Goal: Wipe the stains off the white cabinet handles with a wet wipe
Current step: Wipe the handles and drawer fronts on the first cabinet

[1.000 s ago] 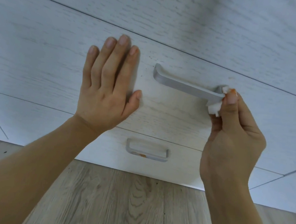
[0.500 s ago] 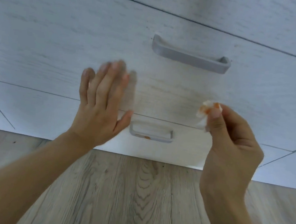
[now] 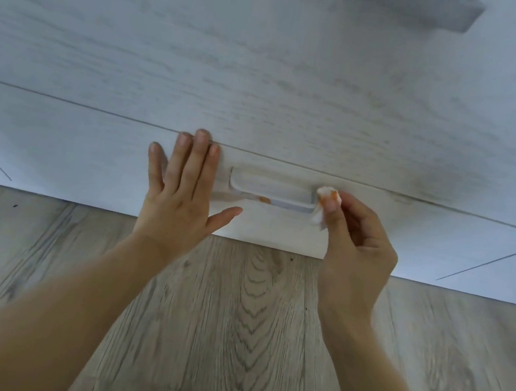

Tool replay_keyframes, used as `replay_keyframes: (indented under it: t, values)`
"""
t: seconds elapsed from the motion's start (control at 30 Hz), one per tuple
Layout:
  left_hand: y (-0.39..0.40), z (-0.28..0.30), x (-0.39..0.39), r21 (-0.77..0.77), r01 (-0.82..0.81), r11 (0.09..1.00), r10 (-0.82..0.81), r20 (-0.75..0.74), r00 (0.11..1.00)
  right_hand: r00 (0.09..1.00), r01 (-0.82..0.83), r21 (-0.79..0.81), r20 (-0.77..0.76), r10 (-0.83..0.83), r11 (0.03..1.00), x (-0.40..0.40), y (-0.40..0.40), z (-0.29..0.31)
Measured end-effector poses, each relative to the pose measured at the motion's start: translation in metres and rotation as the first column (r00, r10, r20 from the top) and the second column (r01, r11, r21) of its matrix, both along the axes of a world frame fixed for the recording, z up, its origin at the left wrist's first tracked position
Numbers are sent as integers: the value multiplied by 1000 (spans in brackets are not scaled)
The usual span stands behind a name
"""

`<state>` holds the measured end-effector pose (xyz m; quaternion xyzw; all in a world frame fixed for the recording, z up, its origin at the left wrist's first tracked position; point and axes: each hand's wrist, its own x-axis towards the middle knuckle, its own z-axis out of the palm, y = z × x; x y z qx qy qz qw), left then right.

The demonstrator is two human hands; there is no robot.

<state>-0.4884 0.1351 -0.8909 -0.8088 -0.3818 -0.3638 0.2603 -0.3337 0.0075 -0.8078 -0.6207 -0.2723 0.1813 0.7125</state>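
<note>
A person's two bare hands work low on a white wood-grain cabinet front (image 3: 293,87), seen from above with a grey wood-plank floor (image 3: 237,320) below. Both hands have come down from the upper grey handle (image 3: 441,11), now only a blurred strip at the top edge, to the lower white handle (image 3: 270,190) on the bottom drawer; a second ago the wipe was at that upper handle's right end, so that handle looks finished and the second is now being started. The left hand (image 3: 183,197) lies flat with straight fingers on the drawer front just left of the handle, thumb spread out beneath it, grasping nothing. The right hand (image 3: 357,237) has its grip closed on a small wadded wet wipe (image 3: 326,196), pinched between thumb and fingertips and touching the handle's right end (the wad already carries orange smears). An orange stain (image 3: 264,199) shows on the handle's lower edge near the middle, not yet reached, so the wiping here seems barely begun.
</note>
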Motion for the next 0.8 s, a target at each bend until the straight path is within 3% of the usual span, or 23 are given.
replay_keyframes:
  t: [0.13, 0.3, 0.67, 0.8]
  values:
    - [2, -2, 8, -42, -7, 999, 9, 46, 999, 998, -25, 21, -50, 26, 999, 0, 6, -6]
    - [6, -3, 15, -25, -27, 999, 29, 79, 996, 995, -81, -44, 46, 83, 996, -1, -2, -8]
    - [5, -1, 17, -13, -78, 997, 79, 74, 994, 995, 37, 48, -92, -33, 998, -14, 4, -13]
    - [4, -3, 17, -4, -75, 997, 75, 77, 994, 997, 13, 35, 71, -15, 999, -13, -5, -17]
